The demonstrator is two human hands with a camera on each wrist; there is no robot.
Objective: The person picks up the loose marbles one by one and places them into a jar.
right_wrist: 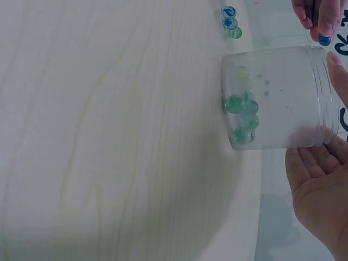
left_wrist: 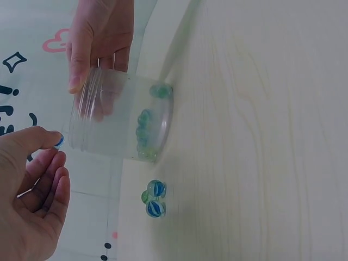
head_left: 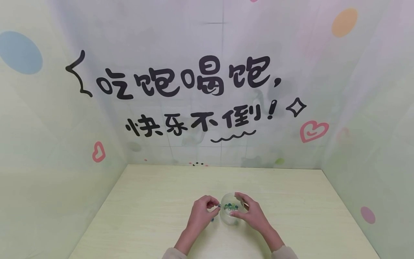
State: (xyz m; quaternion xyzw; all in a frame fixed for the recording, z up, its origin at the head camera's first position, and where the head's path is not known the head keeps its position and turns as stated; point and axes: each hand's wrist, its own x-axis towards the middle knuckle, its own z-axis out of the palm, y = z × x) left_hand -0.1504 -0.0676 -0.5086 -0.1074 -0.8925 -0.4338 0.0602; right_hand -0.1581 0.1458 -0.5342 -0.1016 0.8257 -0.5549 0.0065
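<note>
A clear plastic jar (right_wrist: pixel 277 98) with a threaded open mouth stands on the table, several green and blue glass marbles (right_wrist: pixel 239 103) lying on its bottom. My right hand (head_left: pixel 250 212) grips the jar near its rim, thumb on one side and fingers on the other. Between thumb and fingertips, my left hand (left_wrist: pixel 38 185) pinches a blue marble (left_wrist: pixel 58 142) beside the jar's mouth. On the table next to the jar, toward the left hand's side, sit three loose marbles (left_wrist: pixel 155 209), two with blue swirls and one green.
The pale wood-grain table (head_left: pixel 155 194) is enclosed by printed fabric walls at the back (head_left: pixel 181 43), left and right. Black lettering, hearts and coloured dots decorate the fabric. Beige sleeves (head_left: pixel 284 253) cover the forearms at the lower edge.
</note>
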